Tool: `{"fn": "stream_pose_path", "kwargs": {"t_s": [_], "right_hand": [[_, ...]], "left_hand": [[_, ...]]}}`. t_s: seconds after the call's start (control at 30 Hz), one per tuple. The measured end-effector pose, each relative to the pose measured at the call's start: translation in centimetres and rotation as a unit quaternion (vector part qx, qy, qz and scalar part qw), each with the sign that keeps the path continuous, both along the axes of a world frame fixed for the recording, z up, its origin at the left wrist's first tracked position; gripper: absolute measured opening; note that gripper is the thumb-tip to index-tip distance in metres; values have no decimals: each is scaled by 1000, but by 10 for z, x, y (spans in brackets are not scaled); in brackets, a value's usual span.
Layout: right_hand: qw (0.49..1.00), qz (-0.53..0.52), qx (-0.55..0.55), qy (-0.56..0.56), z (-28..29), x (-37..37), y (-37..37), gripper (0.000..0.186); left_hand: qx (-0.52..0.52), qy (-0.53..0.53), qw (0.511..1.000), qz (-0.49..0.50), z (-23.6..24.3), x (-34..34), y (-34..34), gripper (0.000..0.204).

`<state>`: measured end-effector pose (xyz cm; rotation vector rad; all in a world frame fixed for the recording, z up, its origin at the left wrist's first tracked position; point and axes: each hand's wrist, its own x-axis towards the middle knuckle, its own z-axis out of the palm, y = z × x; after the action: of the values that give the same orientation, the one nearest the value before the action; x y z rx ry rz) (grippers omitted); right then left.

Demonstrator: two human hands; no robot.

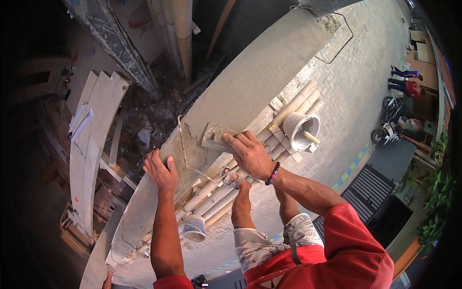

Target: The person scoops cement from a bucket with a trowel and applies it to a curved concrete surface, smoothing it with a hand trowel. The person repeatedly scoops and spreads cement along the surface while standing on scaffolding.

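Broadly, a plastered ledge (250,77) running beneath our fingers, our right hand (253,157) palm-down, fingers curled in a grip, our left hand (161,172) loosely spread, holding nothing, at the ledge's left edge, the gripped float (212,137) under the right fingertips, open surface beyond.

wall (255,72) matt, rough cement; bucket (290,129) plastic; shirt (353,241) cloth

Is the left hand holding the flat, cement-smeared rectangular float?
No, the right hand holds the float; the left hand sits apart, by the grey cement surface.
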<state>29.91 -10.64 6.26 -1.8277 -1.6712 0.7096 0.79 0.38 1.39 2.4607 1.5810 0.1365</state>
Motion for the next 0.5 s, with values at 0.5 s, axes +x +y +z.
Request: {"fn": "stream_pose_path", "kwargs": {"t_s": [0.5], "right_hand": [[919, -390, 19, -50, -11, 322, 66, 37]], "left_hand": [[-2, -7, 1000, 2, -6, 0, 0, 50]]}}
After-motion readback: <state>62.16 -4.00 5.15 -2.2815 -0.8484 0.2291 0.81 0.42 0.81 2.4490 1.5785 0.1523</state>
